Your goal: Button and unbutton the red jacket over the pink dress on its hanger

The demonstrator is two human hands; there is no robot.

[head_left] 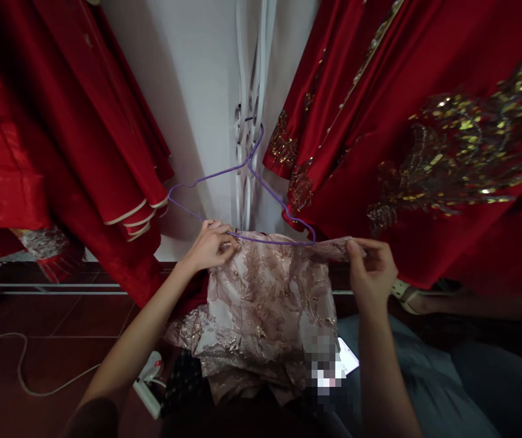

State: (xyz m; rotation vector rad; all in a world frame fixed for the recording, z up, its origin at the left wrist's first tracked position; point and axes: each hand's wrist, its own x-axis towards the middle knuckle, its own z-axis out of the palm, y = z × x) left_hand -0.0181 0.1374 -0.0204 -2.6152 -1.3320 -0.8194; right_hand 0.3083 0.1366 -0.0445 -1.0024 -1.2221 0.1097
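Observation:
A purple wire hanger (224,168) hangs by its hook from a white metal rack (243,121). At its lower bar is a pale pink brocade garment (270,292) with shiny gold-toned threads, its lower part bunched near my lap. My left hand (214,245) is closed on the garment's upper left edge, right by the hanger's bar. Out to the right, my right hand (373,264) pinches a narrow end of the same cloth between thumb and fingers, stretching it sideways past the hanger's corner. Whether the cloth is fastened to the bar, I cannot tell.
Red garments (73,109) hang on the left, and red garments with gold sequins (471,140) hang on the right. A lit phone (347,358) lies near my right forearm. On the tiled floor are a white cable (26,371) and a power strip (146,398). Another person's foot (414,300) shows at right.

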